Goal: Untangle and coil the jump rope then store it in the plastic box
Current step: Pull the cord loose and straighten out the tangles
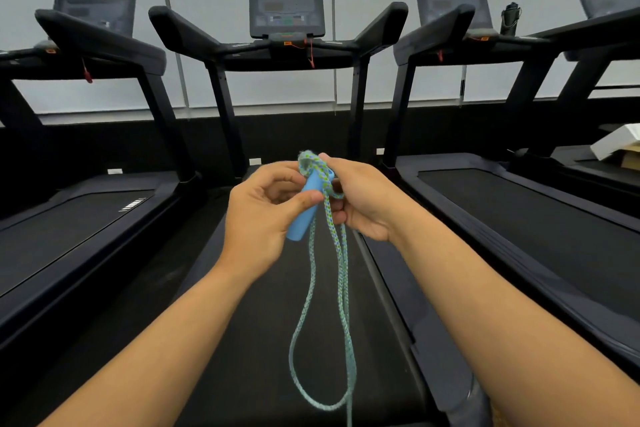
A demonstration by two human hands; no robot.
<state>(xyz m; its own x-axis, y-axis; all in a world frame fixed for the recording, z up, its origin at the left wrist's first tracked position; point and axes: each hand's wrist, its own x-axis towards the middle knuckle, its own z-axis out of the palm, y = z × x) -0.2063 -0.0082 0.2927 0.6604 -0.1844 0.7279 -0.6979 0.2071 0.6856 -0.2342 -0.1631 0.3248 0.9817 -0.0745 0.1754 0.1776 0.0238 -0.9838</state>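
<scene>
I see a row of black treadmills; the middle treadmill (pixel 242 340) runs straight ahead of me, its console (pixel 286 12) facing me, with another treadmill along each side. At the far right edge a white box (pixel 616 145) lies beside the right-hand deck, and a dark bottle (pixel 510 19) stands on the right treadmill's console shelf.

Both hands are raised close together above the middle belt. My left hand (pixel 263 215) has its thumb and curled fingers on the blue handle (pixel 309 208) of the jump rope (pixel 341 288). My right hand (pixel 363 199) grips the braided blue-green cord where it is looped over the top of the handle. Below the hands the cord hangs in a long loop over the belt.
</scene>
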